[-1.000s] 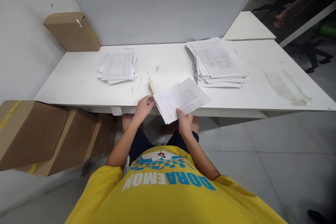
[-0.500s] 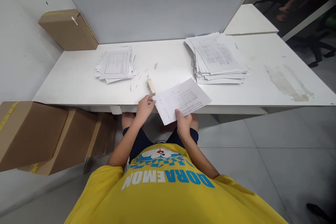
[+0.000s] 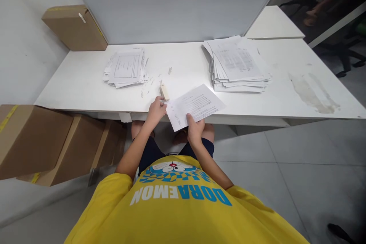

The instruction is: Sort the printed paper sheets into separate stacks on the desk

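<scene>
A stapled set of printed sheets (image 3: 197, 105) hangs half over the front edge of the white table (image 3: 85, 84). My right hand (image 3: 194, 129) pinches its lower edge. My left hand (image 3: 156, 109) is closed at the sheets' left corner, fingertips pressed together there. A small cream staple remover (image 3: 164, 92) lies on the table just above my left hand. Small bits, likely pulled staples (image 3: 148, 85), are scattered near it.
A thin pile of papers (image 3: 126, 68) lies at the back left, a thick pile (image 3: 237, 65) at the back right. One cardboard box (image 3: 74, 26) stands on the far left corner. More cardboard boxes (image 3: 42, 141) sit under the table's left end. A stain (image 3: 311, 91) marks the right side.
Both hands and the sheets have shifted slightly left and closer to the table edge. My left hand now sits right below the staple remover.
</scene>
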A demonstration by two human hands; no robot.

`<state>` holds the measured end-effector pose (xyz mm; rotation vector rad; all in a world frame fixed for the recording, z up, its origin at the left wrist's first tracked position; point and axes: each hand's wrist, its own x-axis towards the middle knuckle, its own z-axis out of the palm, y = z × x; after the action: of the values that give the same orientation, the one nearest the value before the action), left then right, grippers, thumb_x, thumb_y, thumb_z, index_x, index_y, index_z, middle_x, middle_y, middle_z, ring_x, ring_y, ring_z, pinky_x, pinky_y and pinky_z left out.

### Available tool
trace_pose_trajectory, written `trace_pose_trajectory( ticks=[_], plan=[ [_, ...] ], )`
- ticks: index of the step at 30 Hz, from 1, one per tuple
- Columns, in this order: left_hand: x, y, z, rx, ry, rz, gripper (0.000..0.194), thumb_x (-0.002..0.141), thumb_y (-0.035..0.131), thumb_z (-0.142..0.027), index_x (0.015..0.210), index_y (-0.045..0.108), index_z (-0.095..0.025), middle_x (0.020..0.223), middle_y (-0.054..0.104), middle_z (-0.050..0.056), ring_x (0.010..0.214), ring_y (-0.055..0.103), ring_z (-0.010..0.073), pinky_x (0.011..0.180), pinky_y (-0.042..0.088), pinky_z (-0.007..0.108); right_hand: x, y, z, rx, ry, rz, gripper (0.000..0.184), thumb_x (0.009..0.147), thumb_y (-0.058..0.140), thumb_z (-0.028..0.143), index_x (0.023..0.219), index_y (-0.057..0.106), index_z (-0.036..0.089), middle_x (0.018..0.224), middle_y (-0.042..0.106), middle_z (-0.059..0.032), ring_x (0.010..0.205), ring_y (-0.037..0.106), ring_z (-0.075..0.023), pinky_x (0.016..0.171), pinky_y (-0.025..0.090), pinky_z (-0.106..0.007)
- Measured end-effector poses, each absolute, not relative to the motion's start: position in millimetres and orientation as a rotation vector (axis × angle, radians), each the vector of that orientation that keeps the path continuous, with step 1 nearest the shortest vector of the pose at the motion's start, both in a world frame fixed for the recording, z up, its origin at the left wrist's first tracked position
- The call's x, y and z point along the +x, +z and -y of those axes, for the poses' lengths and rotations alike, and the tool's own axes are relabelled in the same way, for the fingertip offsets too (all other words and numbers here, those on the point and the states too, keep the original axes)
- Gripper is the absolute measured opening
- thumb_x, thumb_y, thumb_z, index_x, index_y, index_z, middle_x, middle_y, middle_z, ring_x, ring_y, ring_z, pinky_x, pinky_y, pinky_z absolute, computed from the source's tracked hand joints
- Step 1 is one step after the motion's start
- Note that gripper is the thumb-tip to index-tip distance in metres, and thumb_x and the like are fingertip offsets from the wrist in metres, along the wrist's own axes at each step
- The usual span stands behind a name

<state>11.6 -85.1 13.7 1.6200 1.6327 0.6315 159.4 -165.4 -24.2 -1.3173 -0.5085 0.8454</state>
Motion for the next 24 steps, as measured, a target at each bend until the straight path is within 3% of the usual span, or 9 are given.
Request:
trace_pose_trajectory(
  ticks=[5, 7, 19, 24],
  plan=[
    [21.6, 24.3, 86.5, 1.958, 0.464, -1.798, 0.033, 0.090, 0.052, -0.016, 0.124, 0.052, -0.015, 0.106, 0.067, 0.012, 0.098, 0.066, 0.0288, 0.085, 0.051, 0.039, 155.7, -16.3, 168.9, -1.266, 0.841, 0.471, 0.053, 0.073, 0.070, 0.035, 0.121, 0.062, 0.014, 0.127, 0.066, -0.0131, 0.121, 0.061, -0.0257, 0.109, 0.045, -0.044],
    [24.7, 23.7, 87.1, 2.008, 0.448, -1.831, 0.036, 0.091, 0.052, -0.016, 0.126, 0.050, -0.014, 0.112, 0.064, 0.016, 0.103, 0.064, 0.0317, 0.086, 0.051, 0.041, 154.7, -13.5, 168.8, -1.262, 0.836, 0.485, 0.054, 0.074, 0.070, 0.036, 0.123, 0.061, 0.014, 0.129, 0.065, -0.0133, 0.123, 0.059, -0.0257, 0.109, 0.044, -0.044],
    [25.2, 17.0, 90.3, 1.994, 0.609, -1.820, 0.040, 0.091, 0.054, -0.020, 0.131, 0.049, -0.016, 0.117, 0.062, 0.016, 0.108, 0.063, 0.0322, 0.090, 0.052, 0.043, 162.5, -24.3, 160.6, -1.274, 0.822, 0.523, 0.057, 0.077, 0.069, 0.038, 0.128, 0.059, 0.015, 0.133, 0.063, -0.0130, 0.124, 0.059, -0.0255, 0.110, 0.045, -0.044],
    [25.7, 17.4, 92.5, 1.913, 0.653, -1.780, 0.046, 0.090, 0.057, -0.021, 0.135, 0.047, -0.019, 0.108, 0.067, 0.010, 0.104, 0.065, 0.0283, 0.088, 0.051, 0.038, 165.1, -26.6, 160.0, -1.273, 0.825, 0.507, 0.057, 0.075, 0.070, 0.037, 0.127, 0.059, 0.014, 0.131, 0.064, -0.0133, 0.120, 0.061, -0.0252, 0.109, 0.045, -0.044]
  ],
)
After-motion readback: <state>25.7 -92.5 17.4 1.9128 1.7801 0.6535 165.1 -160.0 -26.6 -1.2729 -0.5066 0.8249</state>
